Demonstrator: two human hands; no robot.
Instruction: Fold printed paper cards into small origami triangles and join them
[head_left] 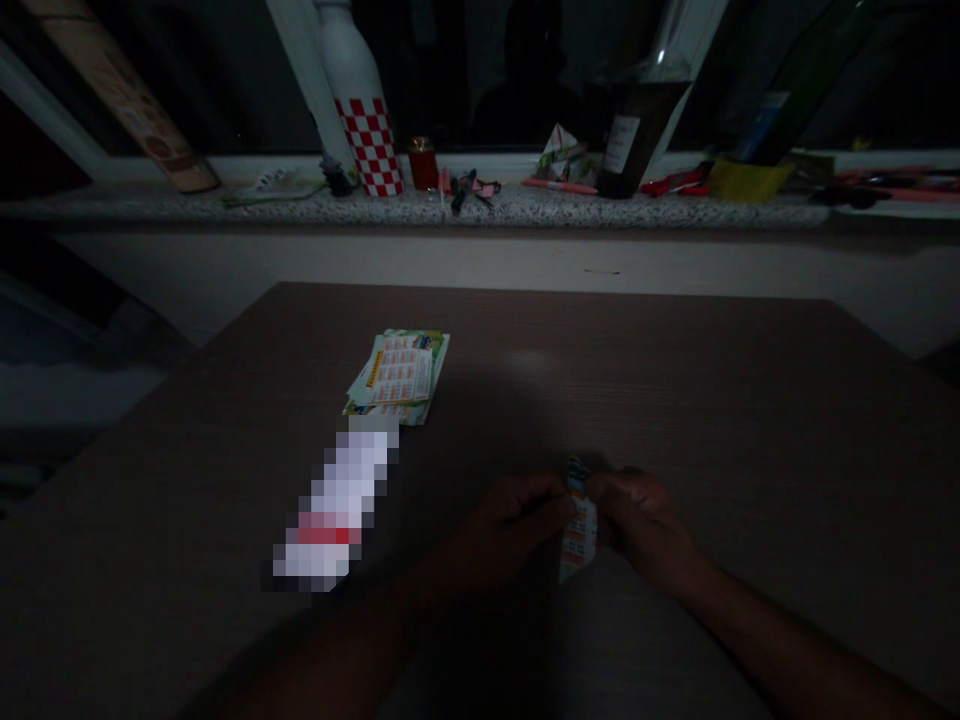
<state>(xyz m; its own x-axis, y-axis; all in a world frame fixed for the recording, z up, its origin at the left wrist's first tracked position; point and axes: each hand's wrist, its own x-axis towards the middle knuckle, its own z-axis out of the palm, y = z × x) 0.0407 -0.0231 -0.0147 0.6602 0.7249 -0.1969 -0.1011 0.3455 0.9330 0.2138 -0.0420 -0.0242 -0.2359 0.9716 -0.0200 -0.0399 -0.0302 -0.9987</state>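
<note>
Above the near middle of the table, my left hand is closed, with thumb and fingers pinching the left edge of a printed paper card. My right hand grips the same card by its upper right side, also closed. The card bears rows of small orange and dark print and appears narrow, perhaps folded or tilted; the fingers hide part of it. To the left and farther back lies a loose stack of similar printed cards, with green and yellow borders.
A bright pixelated item lies left of my forearm on the brown table. Behind, a granite windowsill carries a red-and-white checkered bottle, a dark bottle, a small red jar and clutter. The room is dim.
</note>
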